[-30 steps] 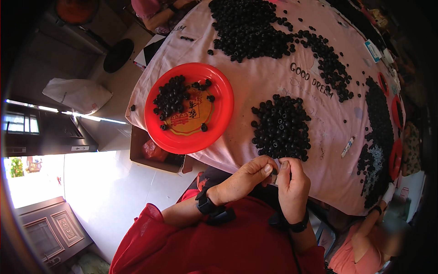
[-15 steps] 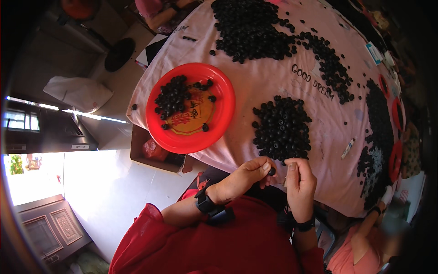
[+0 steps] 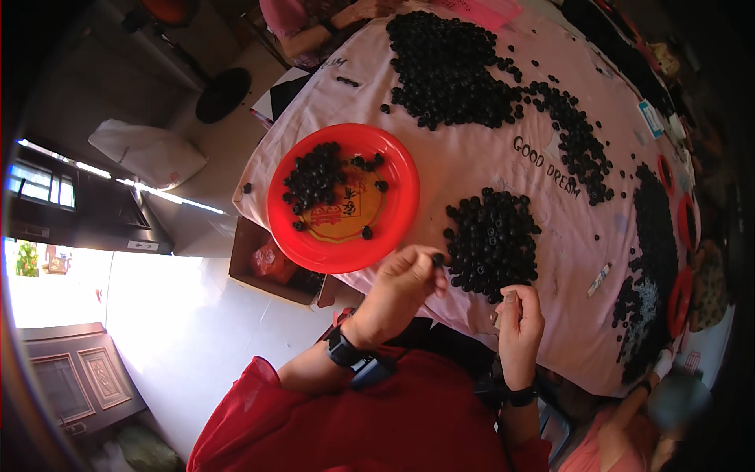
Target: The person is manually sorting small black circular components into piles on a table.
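My left hand [image 3: 399,285] is between the red plate and the near pile, thumb and finger pinching a small black ring-like piece [image 3: 437,259]. My right hand [image 3: 521,321] is at the near edge of the pile, its thumb and fingers pressed together; whatever is in that pinch is too small to make out. Just beyond my hands lies a pile of small round black pieces [image 3: 493,244], some with a visible center hole. To the left, the red plate [image 3: 405,204] holds a cluster of the same black pieces [image 3: 313,177] and a few loose ones.
A bigger black heap [image 3: 448,75] covers the far part of the pink cloth [image 3: 464,161], with pieces trailing right. A dark spread [image 3: 657,236] and red plates [image 3: 680,303] line the right edge. Co-workers' arms show at far left and lower right. An open box [image 3: 271,267] stands below the table edge.
My left hand has moved left, away from my right hand and toward the red plate, with the black piece in its pinch. My right hand stays near the pile. The view has shifted slightly.
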